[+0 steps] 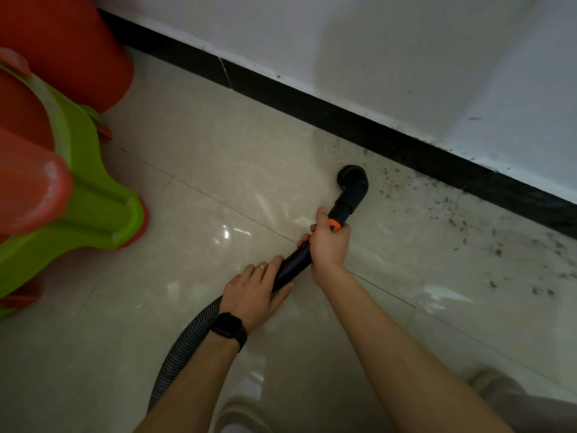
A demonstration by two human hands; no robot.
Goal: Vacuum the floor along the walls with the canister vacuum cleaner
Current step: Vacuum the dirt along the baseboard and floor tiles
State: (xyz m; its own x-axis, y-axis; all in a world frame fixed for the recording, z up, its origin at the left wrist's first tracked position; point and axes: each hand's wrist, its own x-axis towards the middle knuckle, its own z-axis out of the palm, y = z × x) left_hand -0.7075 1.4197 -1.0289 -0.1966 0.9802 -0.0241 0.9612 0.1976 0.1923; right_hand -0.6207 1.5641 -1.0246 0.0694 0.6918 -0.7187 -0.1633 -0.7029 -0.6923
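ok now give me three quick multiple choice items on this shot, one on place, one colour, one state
1. The dirt lies where from the brush nozzle? A) left B) right, along the skirting C) behind the person
2. The collar under the right hand is A) orange B) blue C) white
3. The left hand is A) hanging free B) gripping the wand C) flat on the floor
Answers: 1 B, specks spread rightward by the skirting; 2 A, orange shows in its grip; 3 B, it wraps the wand.
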